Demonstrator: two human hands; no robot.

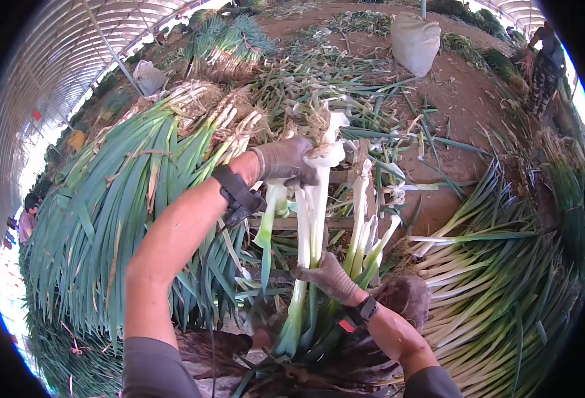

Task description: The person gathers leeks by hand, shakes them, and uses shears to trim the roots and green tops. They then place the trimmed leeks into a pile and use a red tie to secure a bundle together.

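My left hand [291, 161], in a grey-brown glove, is closed around the white root ends of a few green onions [319, 212], with loose pale skin hanging below it. The onions stand upright, roots at the top. Lower down, my right hand [335, 277], also gloved, is wrapped round the same stalks near where white turns to green. Just right of them several more green onion stalks [360, 219] lean upright, apart from my left hand. The fingertips of both hands are partly hidden by the stalks.
A big heap of green onions [126, 199] lies to my left, another pile [465, 292] to my right. Stripped leaves [345, 86] litter the soil ahead. Farther off are a white sack [415, 45], a tied bundle [229, 50] and a standing person [547, 69].
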